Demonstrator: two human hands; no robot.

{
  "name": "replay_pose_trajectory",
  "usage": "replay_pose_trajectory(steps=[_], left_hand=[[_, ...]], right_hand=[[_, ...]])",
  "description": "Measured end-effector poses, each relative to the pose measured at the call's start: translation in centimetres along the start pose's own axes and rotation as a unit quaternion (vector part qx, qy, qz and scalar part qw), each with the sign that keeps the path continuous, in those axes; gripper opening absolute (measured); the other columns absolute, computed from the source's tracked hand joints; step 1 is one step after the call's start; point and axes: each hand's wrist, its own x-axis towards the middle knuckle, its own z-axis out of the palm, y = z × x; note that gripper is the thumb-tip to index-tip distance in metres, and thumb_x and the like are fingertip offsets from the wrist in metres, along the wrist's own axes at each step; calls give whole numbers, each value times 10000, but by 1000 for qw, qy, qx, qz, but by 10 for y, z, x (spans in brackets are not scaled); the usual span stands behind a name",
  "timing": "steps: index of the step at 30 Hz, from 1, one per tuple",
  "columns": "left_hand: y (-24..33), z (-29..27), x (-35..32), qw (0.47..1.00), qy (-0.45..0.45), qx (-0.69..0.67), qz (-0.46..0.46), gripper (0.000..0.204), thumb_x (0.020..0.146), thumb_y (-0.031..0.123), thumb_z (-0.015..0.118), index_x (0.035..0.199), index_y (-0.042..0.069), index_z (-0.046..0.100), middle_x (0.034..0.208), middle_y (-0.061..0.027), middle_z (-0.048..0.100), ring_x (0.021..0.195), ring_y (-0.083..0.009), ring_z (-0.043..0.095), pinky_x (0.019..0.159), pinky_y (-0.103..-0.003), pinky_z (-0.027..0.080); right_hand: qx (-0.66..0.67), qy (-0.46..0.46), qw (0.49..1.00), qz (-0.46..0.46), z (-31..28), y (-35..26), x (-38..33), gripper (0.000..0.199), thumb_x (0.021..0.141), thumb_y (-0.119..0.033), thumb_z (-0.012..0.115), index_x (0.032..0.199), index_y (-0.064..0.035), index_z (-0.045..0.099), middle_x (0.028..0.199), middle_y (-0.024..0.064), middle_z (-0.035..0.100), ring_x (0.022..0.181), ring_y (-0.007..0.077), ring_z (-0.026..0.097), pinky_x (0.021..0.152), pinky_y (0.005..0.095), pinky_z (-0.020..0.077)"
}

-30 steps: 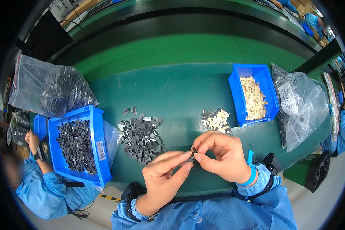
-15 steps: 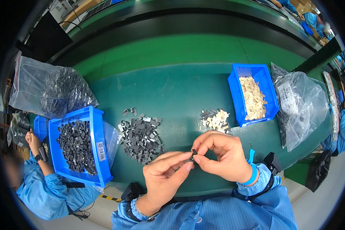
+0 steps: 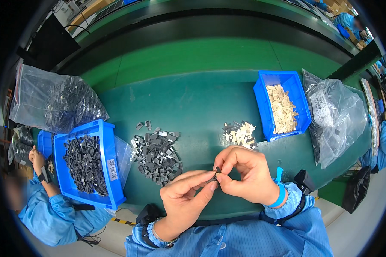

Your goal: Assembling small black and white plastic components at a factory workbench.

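Both hands meet over the front of the green table. My left hand (image 3: 185,199) pinches a small dark plastic piece (image 3: 218,170) between thumb and fingers. My right hand (image 3: 248,175) closes its thumb and forefinger on the same piece from the other side; the fingertips hide most of it. Left of my hands lies a loose pile of small dark plastic pieces (image 3: 156,154). Beyond my right hand is a smaller pile of cream-coloured pieces (image 3: 243,133), with a few dark ones at its left side.
A blue bin (image 3: 119,180) of dark pieces stands at left, a clear bag (image 3: 58,98) of dark parts behind it. At right are a blue bin (image 3: 268,124) of cream pieces and another plastic bag (image 3: 341,113). A co-worker in blue (image 3: 58,214) sits at far left.
My hands stay together on the dark piece, with hardly any movement. The whole view has shifted very slightly.
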Motion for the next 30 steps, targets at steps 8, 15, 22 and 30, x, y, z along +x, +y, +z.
replay_pose_trajectory(steps=[8, 15, 22, 30], left_hand=[[-5, -1, -1, 1000, 3, -22, 10, 238, 744, -121, 599, 974, -60, 608, 990, -172, 598, 866, -188, 602, 729, -253, 510], [-7, -1, 0, 992, 5, -122, -24, 216, 767, -93, 587, 978, -55, 607, 973, -179, 606, 839, -195, 613, 751, -280, 515], [-4, -5, -1, 988, 10, -152, -16, 207, 773, -84, 587, 978, -57, 601, 946, -170, 615, 813, -184, 619, 721, -276, 518], [-5, -10, 2, 967, -46, -226, -108, 279, 779, -69, 590, 1055, -50, 556, 890, -143, 628, 774, -172, 627, 710, -263, 515]], right_hand=[[-29, 15, 999, -19, 1, 0, 0, 135, 648, 10, 633, 656, -33, 505, 778, 83, 587, 721, 152, 575, 653, 263, 453], [49, -9, 999, 13, -3, 2, 3, 146, 686, -39, 676, 711, -19, 534, 788, 65, 569, 712, 128, 568, 646, 247, 452], [-49, -73, 996, 27, -10, -8, 8, 136, 736, -30, 659, 819, -3, 556, 838, 64, 544, 719, 100, 536, 650, 231, 437], [239, -155, 931, 228, -13, -6, 9, 73, 797, -35, 601, 826, 15, 556, 770, 41, 543, 661, 85, 486, 628, 215, 408]])
